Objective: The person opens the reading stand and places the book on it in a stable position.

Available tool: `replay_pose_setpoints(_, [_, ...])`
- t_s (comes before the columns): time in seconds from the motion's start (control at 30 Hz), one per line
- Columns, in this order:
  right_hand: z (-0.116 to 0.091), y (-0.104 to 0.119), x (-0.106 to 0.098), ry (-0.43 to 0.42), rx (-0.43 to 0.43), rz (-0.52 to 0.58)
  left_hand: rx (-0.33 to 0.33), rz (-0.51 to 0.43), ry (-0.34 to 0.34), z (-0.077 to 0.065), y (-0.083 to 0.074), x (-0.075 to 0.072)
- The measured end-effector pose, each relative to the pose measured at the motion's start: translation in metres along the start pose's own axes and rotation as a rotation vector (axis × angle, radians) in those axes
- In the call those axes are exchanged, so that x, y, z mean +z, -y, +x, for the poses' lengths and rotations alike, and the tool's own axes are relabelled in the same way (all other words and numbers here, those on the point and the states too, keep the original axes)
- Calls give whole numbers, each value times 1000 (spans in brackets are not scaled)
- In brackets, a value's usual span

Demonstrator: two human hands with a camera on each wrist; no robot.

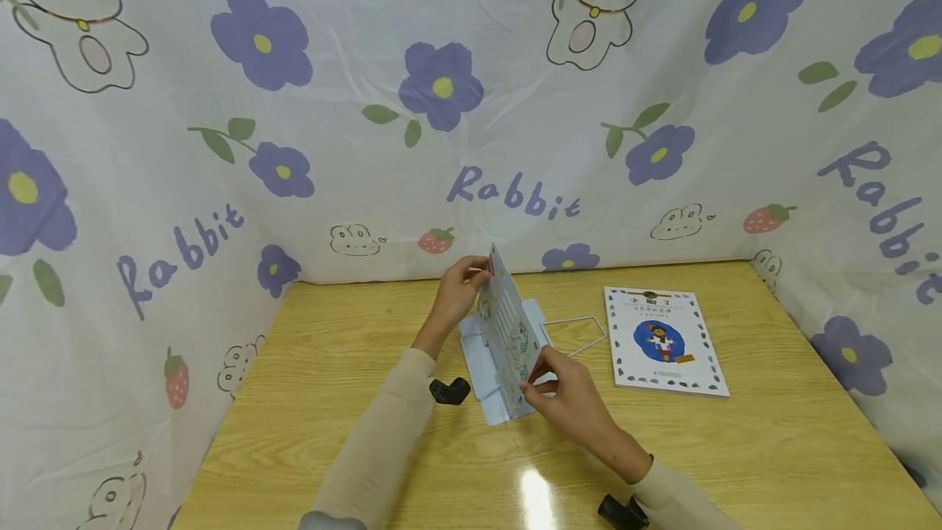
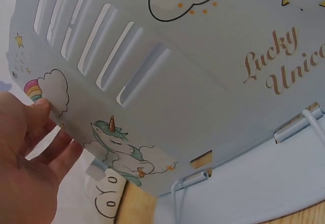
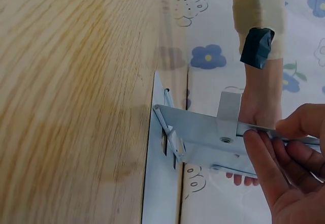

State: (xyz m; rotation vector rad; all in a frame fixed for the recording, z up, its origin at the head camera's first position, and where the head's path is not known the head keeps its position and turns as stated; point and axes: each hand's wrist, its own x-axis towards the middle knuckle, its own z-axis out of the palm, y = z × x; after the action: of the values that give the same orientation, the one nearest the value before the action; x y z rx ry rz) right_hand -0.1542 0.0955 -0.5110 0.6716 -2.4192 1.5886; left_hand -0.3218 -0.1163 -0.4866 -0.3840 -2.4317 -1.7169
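A light blue metal book stand is on the table, its slotted panel tilted up from a flat base plate. Unicorn, rainbow and cloud prints decorate the panel, with "Lucky" lettering. My left hand pinches the panel's far edge, thumb on the printed face in the left wrist view. At the near edge, my right hand pinches the panel between thumb and fingers. A small tab juts from the panel beside those fingers. White wire runs through hinge loops along the panel's lower edge.
A picture book with a blue circle on its white cover lies right of the stand. A wire loop extends from the stand towards it. Behind the wooden table hangs a rabbit-and-flower cloth.
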Motion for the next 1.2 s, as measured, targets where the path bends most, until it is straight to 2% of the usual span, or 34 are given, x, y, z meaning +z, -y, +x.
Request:
replay_pose_setpoints(0.17, [-1,-1,4,-29,-36,-36,20,39,25,-3,-6,-4])
replay_pose_setpoints(0.3, [-2,-1,6,-41,-38,-33,65,63,3,-3,-19,-10])
replay_pose_setpoints(0.43, [-2,0,6,-45,-35,-22,157,95,-32,-3,-38,-17])
replay_pose_setpoints(0.57, [-2,0,6,-43,-38,-17,271,160,-4,-8,-60,-23])
replay_pose_setpoints(0.67, [-2,0,6,-47,-39,-14,370,239,65,-13,-75,-27])
replay_pose_setpoints(0.8, [-1,1,6,-53,-41,-15,525,380,193,-17,-92,-30])
replay_pose_setpoints(0.97, [-1,2,5,-37,-36,-21,701,553,349,-23,-106,-30])
replay_pose_setpoints(1.07, [-1,2,5,-30,-30,-21,746,611,439,-27,-109,-29])
replay_pose_setpoints(1.2, [-1,1,4,-28,-22,-26,756,647,519,-31,-111,-27])
